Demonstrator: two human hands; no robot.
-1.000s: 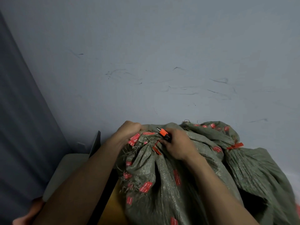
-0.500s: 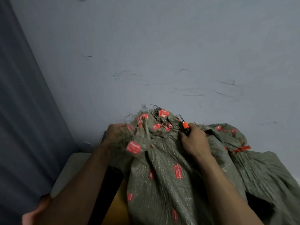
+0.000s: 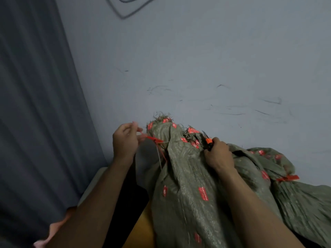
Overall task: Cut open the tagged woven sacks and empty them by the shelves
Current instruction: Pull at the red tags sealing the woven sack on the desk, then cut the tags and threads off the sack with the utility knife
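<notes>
Front woven sack (image 3: 188,176) fills the view from 6 to 4 o'clock, with its frayed, bunched neck up near centre. A second sack (image 3: 304,203) lies behind it at 4 o'clock, its own red seal fastened.

- Left hand (image 3: 126,140), at 9 o'clock of the neck: thumb and fingertips pinch the red seal strap (image 3: 152,138), which is drawn taut away from the sack. I cannot tell whether the strap is cut through.
- Right hand (image 3: 218,154), at 3 o'clock of the neck: fingers curled round a utility knife (image 3: 207,140), the hand bearing on the fabric. The bare blade points up toward 11 o'clock.

Risks as I read them:
- If the strap lets go suddenly under that pull, the left hand jerks away and the sack loses its brace.
- The knife hand also steadies the sack, so a slump could drag the open blade across the weave, or toward the left forearm beneath.
- The neck stands high. Once freed, it may flop toward the grey curtain (image 3: 35,104) at 9 o'clock and spill short of the intended spot.
- Loose frayed strands at the mouth could snag the blade.
</notes>
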